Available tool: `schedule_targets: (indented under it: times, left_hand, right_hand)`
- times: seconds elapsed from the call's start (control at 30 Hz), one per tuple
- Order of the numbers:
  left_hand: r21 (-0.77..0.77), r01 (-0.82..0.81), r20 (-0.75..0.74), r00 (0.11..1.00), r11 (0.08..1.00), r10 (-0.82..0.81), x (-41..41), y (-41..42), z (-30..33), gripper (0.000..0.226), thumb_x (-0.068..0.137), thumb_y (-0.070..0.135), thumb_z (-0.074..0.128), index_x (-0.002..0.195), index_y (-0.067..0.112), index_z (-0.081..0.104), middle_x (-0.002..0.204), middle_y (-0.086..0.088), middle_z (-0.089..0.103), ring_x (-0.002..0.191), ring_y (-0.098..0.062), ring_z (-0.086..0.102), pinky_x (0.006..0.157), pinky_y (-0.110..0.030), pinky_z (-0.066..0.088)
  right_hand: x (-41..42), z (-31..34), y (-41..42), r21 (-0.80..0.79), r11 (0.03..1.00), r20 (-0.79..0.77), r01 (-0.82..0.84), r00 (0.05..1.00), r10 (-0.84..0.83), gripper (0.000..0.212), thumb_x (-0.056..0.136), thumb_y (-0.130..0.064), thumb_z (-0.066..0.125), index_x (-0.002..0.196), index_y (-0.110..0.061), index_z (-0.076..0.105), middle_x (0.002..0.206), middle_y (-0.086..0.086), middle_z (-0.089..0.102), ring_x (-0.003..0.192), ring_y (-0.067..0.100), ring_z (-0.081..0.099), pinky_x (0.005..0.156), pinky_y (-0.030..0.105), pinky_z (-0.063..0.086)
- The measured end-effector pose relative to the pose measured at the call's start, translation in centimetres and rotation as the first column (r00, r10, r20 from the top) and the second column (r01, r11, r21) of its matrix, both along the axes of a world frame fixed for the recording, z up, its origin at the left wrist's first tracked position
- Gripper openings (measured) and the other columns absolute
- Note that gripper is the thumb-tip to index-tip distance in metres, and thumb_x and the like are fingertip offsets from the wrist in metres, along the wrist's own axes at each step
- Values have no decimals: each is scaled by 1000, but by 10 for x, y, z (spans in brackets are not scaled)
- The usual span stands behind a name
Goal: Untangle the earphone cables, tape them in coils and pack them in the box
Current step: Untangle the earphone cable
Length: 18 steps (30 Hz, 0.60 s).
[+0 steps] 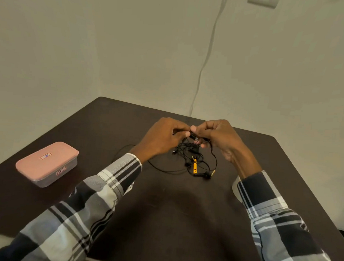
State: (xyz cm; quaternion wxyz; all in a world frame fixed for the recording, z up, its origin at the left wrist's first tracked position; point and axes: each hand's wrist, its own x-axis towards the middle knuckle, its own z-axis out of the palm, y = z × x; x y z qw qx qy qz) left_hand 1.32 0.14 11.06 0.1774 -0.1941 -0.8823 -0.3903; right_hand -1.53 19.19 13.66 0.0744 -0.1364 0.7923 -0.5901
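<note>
1. A person in a black, grey and white checked shirt is leaning both forearms in over a dark brown wooden worktop [163, 218] set against a pale wall.
2. The left hand [163, 138] is pinching a strand of the tangled black earphone cables [188, 150] between thumb and forefinger, its fingers curled round the wire.
3. The right hand [216, 136] is meeting it almost fingertip to fingertip, its curled fingers gripping a small black piece of the same tangle.
4. The upper part of the knot is being held just above the worktop between the two hands, while the rest is trailing down and lying on the surface below them.
5. A small yellow inline remote [194, 166] is lying within the loose loops, with black earbuds and a gold-tipped plug just beside it.
6. One long loop of cable is running out leftward under the left wrist.
7. A rectangular box with a pink lid [47, 162] is sitting closed, well apart from the cables, near the left edge of the worktop.
8. A thin pale cord [204, 62] is hanging down the wall from a white wall socket [262, 1] at top right.
</note>
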Motion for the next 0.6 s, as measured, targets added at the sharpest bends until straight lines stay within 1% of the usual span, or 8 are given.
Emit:
schedule_targets:
  times: [0.07, 0.17, 0.2, 0.33, 0.43, 0.5, 0.53, 0.6]
  left_hand:
    - [44, -54, -55, 997, 998, 56, -2, -1, -1, 16, 93, 21, 65, 104, 22, 77, 90, 8, 76, 80, -7, 69, 78, -34, 57]
    - [13, -146, -95, 985, 989, 147, -3, -8, -4, 15, 95, 18, 63, 98, 18, 77, 72, 12, 70, 61, 7, 63, 58, -9, 48]
    - [11, -168, -86, 982, 986, 168, -2, -11, -5, 14, 95, 17, 63, 96, 18, 77, 70, 14, 68, 58, 10, 61, 56, -8, 47]
    - [-67, -212, -39, 977, 975, 210, -4, -30, -7, 11, 92, 19, 67, 100, 20, 75, 76, 14, 67, 69, 1, 65, 70, -16, 53]
    - [-60, -179, 19, 983, 982, 180, -6, -39, -7, 10, 89, 18, 70, 97, 21, 76, 81, 12, 71, 72, 1, 66, 80, -24, 55]
    - [-7, -133, 46, 990, 991, 133, -4, -37, -6, 9, 87, 17, 72, 95, 22, 76, 82, 10, 73, 72, -1, 68, 80, -23, 56]
    - [34, -109, 56, 993, 993, 107, -3, -34, -5, 9, 87, 17, 73, 94, 22, 76, 82, 10, 73, 73, -3, 69, 79, -23, 56]
    - [133, -65, 65, 996, 989, 57, -1, -28, -2, 9, 86, 17, 74, 94, 19, 75, 82, 7, 74, 74, -9, 70, 77, -23, 57]
  right_hand:
    - [2, -3, 1, -8, 1000, 25, 25, 999, -25, 28, 88, -23, 76, 89, 5, 72, 81, 15, 76, 62, 14, 67, 52, 19, 52]
    - [0, -10, 4, 43, 993, -4, 112, 994, -112, 26, 90, -22, 73, 86, 3, 71, 70, 11, 73, 50, 10, 57, 45, 18, 41]
    - [-1, -14, 5, 55, 987, -25, 151, 988, -150, 26, 91, -20, 73, 86, 5, 70, 69, 12, 71, 47, 7, 54, 44, 18, 38]
    - [-9, -31, 14, 173, 943, -162, 286, 952, -259, 25, 89, -23, 75, 78, -1, 72, 62, 9, 69, 43, -6, 53, 56, 19, 41]
    - [-14, -42, 19, 402, 894, -150, 197, 978, -148, 24, 88, -33, 75, 76, -11, 74, 65, 0, 73, 59, 6, 66, 65, 26, 50]
    - [-15, -49, 17, 602, 784, -171, 152, 983, -59, 20, 88, -37, 74, 80, -19, 75, 79, -3, 76, 79, 14, 71, 75, 31, 55]
    - [-13, -49, 14, 638, 751, -209, 172, 977, -46, 17, 88, -38, 74, 85, -22, 76, 87, -5, 75, 87, 14, 70, 80, 31, 54]
    - [-10, -40, 6, 571, 793, -292, 211, 955, -44, 14, 88, -31, 75, 99, -22, 76, 99, -6, 74, 97, 12, 68, 88, 32, 53]
